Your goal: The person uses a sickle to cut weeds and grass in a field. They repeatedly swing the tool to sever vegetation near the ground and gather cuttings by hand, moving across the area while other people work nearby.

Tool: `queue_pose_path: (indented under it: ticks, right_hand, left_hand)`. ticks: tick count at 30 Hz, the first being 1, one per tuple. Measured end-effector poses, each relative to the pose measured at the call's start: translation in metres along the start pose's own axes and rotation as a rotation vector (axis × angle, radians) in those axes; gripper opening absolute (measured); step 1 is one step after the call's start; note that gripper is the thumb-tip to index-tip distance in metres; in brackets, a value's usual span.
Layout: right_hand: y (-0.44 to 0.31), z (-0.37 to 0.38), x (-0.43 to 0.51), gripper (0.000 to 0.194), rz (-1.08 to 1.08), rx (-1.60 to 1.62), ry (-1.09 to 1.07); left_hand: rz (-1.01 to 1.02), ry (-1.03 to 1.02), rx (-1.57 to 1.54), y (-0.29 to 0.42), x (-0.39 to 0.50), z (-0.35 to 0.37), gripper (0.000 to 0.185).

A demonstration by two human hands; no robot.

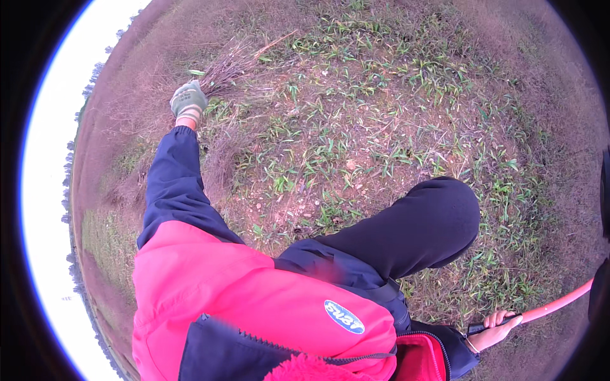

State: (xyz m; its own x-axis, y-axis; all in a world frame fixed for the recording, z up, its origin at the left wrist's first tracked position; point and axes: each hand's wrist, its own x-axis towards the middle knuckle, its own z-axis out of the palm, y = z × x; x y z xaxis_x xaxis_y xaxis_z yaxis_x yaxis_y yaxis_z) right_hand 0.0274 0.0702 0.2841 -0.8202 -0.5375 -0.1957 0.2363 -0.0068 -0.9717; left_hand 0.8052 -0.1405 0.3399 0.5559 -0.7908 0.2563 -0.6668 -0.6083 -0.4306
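Observation:
My left hand, in a grey-green work glove that bears writing, reaches out at the upper left. Its fingers are closed around a bundle of dry brown plant stems, whose loose ends fan out over the ground. At the lower right, my bare right hand grips the black handle of a tool with a curved orange-red shaft. The tool's far end is hidden at the dark rim of the picture.
Low green grass and weeds grow among bare, stony soil. Taller dry brush stands around the left hand. My bent, dark-trousered leg lies between the two arms. Distant trees line the horizon at left.

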Motion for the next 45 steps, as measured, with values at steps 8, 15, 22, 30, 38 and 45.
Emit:
queue_pose_path:
  ticks: [8, 15, 22, 30, 38, 45]
  right_hand:
    - [-0.018, -0.007, -0.010, 0.042, -0.061, -0.002, -0.021]
    - [-0.052, -0.006, -0.057, 0.037, -0.069, -0.071, 0.021]
    - [-0.079, 0.027, -0.115, 0.046, -0.241, -0.266, 0.137]
    - [-0.122, -0.014, -0.105, 0.038, -0.102, 0.148, -0.151]
    - [-0.097, -0.115, -0.075, 0.027, 0.273, 0.868, -0.266]
    - [-0.014, -0.191, -0.032, 0.020, 0.546, 1.719, -0.049]
  left_hand:
    - [-0.353, -0.592, -0.170, -0.031, -0.079, 0.131, 0.114]
    - [-0.431, -0.930, -0.212, 0.034, -0.200, 0.254, 0.116]
    - [-0.405, -0.951, -0.269, 0.071, -0.212, 0.300, 0.102]
    - [-0.281, -0.924, -0.274, 0.085, -0.209, 0.307, 0.086]
    - [-0.095, -0.844, -0.179, 0.087, -0.184, 0.274, 0.071]
    - [-0.022, -0.800, -0.042, 0.070, -0.134, 0.239, 0.061]
